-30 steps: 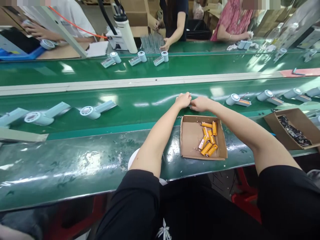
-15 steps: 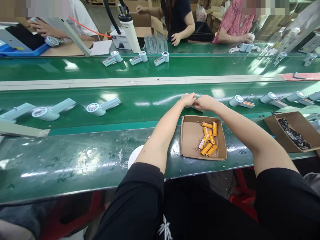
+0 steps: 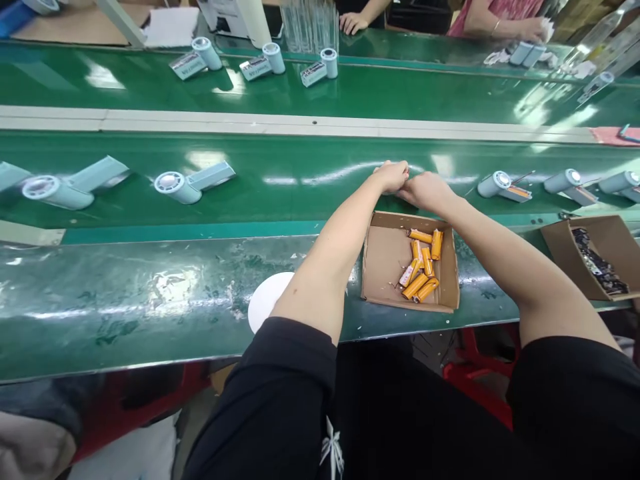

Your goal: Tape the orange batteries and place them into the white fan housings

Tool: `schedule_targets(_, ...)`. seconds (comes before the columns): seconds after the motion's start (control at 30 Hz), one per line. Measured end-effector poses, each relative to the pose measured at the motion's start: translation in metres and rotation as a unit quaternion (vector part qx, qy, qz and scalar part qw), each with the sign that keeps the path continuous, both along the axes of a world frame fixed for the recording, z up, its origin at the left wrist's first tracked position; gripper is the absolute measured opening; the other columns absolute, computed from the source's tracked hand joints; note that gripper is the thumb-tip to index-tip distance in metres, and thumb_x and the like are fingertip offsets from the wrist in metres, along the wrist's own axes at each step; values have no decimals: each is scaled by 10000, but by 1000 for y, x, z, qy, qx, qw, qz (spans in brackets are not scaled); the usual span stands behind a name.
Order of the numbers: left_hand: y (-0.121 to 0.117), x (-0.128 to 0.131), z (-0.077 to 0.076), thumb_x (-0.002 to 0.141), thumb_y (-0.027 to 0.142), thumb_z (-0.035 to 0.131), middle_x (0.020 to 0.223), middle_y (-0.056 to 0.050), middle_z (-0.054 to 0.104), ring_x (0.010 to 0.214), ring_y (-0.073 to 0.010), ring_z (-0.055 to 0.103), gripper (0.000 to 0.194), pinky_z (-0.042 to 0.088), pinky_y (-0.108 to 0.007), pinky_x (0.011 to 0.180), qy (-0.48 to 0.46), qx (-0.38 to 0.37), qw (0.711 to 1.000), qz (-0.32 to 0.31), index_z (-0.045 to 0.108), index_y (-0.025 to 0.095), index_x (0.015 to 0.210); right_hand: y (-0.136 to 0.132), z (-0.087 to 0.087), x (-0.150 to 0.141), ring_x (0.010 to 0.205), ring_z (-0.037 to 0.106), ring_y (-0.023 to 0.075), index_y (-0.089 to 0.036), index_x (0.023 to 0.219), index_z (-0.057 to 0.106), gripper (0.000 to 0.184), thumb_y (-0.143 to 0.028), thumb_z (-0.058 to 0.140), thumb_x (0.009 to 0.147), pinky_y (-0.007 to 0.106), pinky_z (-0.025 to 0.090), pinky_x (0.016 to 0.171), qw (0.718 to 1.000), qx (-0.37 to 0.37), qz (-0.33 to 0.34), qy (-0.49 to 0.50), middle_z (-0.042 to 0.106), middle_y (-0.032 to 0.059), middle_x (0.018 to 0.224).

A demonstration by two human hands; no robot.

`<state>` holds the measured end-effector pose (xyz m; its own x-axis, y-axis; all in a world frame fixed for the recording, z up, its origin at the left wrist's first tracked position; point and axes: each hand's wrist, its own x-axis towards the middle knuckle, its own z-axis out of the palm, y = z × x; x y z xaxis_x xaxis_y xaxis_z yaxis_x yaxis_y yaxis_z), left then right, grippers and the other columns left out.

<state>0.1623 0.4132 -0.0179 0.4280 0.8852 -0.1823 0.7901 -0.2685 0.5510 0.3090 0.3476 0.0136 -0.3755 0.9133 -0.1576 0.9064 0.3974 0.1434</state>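
Note:
My left hand (image 3: 393, 177) and my right hand (image 3: 425, 191) meet over the green belt (image 3: 280, 200), with the fingers of both closed around something that they hide almost wholly. Just in front of them is an open cardboard box (image 3: 385, 267) holding several orange-wrapped cylindrical batteries (image 3: 416, 287), some with thin wires. To the left on the belt lies a light-blue handheld fan body (image 3: 183, 185), and another fan body (image 3: 63, 190) is farther left. On the right rests a light-blue body (image 3: 495, 185) with an orange strip showing in its handle.
A second cardboard box (image 3: 560, 243) with small dark parts stands at the right. A white round disc (image 3: 267, 297) lies beside my left forearm. Across a pale divider rail (image 3: 225, 125), a far belt carries more blue bodies (image 3: 273, 59). A co-worker's hand (image 3: 353, 23) rests beyond it.
My view has tipped downward, so less of the far side shows. My hands stay together above the box, still closed on the hidden thing. The fan bodies at left sit slightly farther left in view.

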Motion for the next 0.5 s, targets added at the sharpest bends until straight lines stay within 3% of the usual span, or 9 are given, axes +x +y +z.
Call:
schedule_targets(0.17,3,10,-2,1121,368,520,1366,-79,745,1396,-305,601,294,448,-437,1234,-21,-3,999,24,704,272,1329,11,-5,24,1111,778,323,-204,1361,829,449,-451,570,1091,399,541,986,993,-82,3,88,863,127,1209)
schedule_targets(0.3,6,18,-5,1119,386,515,1368,-113,736,1416,-344,586,288,448,-480,1229,-20,1,999,26,701,275,1309,14,-12,66,1047,757,276,-184,1443,773,481,-421,623,1052,379,565,965,950,-112,-83,281,867,96,1176)
schedule_targets(0.4,6,23,-10,1126,345,474,1418,-122,721,1477,-352,542,294,412,-515,1258,-19,9,1000,22,690,268,1311,7,-29,82,965,724,259,-156,1287,828,430,-451,673,1014,380,573,912,925,-128,-138,331,860,100,1092)
schedule_targets(0.5,5,26,-16,1122,329,479,1444,-125,709,1492,-348,539,292,402,-519,1265,-18,12,999,24,683,265,1321,3,-45,82,888,696,232,-138,1170,838,371,-430,698,991,367,565,871,922,-105,-173,329,845,104,1059)
